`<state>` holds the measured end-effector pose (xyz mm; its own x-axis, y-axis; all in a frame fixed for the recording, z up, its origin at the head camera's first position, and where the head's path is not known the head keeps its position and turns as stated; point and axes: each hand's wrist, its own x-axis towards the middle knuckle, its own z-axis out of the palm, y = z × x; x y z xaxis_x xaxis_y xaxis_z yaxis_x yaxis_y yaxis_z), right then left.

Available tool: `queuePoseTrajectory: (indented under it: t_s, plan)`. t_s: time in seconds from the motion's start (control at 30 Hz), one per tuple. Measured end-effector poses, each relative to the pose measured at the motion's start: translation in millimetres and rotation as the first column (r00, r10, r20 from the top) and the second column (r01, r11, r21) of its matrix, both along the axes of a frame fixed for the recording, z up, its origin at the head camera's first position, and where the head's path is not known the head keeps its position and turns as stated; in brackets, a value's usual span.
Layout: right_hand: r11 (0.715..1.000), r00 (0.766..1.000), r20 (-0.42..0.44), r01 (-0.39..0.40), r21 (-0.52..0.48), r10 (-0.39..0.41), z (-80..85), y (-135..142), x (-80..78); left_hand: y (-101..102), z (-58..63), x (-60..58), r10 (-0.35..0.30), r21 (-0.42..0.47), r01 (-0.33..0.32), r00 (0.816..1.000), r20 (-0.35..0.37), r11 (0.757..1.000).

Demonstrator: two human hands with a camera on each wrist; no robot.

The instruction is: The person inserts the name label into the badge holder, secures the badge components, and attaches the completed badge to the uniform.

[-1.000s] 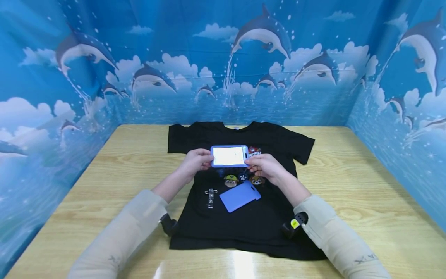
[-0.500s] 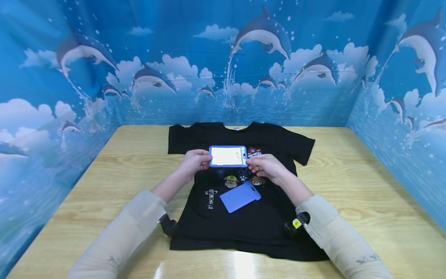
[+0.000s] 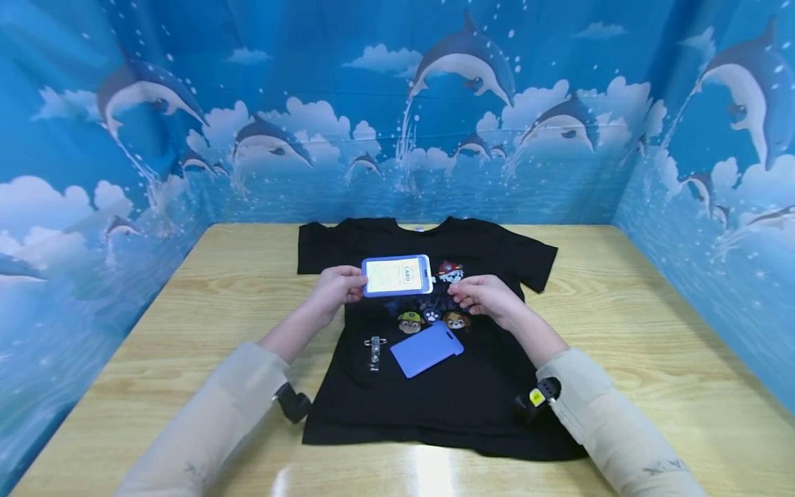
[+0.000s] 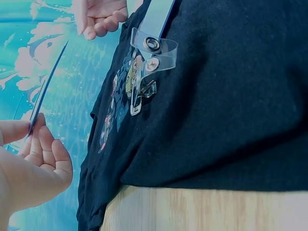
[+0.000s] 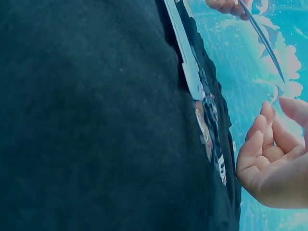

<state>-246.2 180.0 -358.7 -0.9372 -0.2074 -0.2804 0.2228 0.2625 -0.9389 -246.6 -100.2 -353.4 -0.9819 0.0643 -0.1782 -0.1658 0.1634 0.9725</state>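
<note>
Left hand (image 3: pixel 336 290) pinching a card holder (image 3: pixel 395 276) by one end, right hand (image 3: pixel 487 297) near the other, its grip empty and loosely parted, black T-shirt (image 3: pixel 404 407) below.

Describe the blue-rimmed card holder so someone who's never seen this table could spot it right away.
Find the black T-shirt spread on the wooden table. Over its chest, the person's left grip holds the card holder by one end. Its pale panel printed "CARD" sets it apart from the plain blue cover lying on the shirt.
</note>
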Motion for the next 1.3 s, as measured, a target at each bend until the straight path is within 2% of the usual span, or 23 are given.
queuePoseTrajectory:
  t_s: [0.5, 0.87, 1.0, 1.13, 1.3]
  plan:
    - [0.999, 1.0, 0.007, -0.013, -0.031, 0.014, -9.5, 1, 1.0, -4, -1.6, 0.4, 0.009, 0.004, -0.009, 1.0, 0.011, 1.0]
    - [0.999, 0.999, 0.029, -0.045, 0.011, 0.045, -20.4, -1, 2.3, -2, -2.6, 0.0, 0.006, -0.006, -0.006, 1.0, 0.01, 1.0]
    - [0.994, 0.997, -0.004, -0.077, 0.083, 0.078, -23.9, -2, 1.8, -2, -2.8, -0.4, 0.006, -0.014, -0.006, 1.0, 0.009, 1.0]
    - [0.975, 0.992, -0.03, -0.111, 0.192, 0.119, -25.2, -3, 2.2, -2, -4.1, -1.1, 0.0, -0.019, 0.0, 1.0, 0.014, 1.0]
    - [0.955, 0.987, -0.036, -0.142, 0.26, 0.156, -25.3, -4, 3.5, -2, -5.1, -1.9, -0.009, -0.023, 0.009, 1.0, 0.02, 1.0]
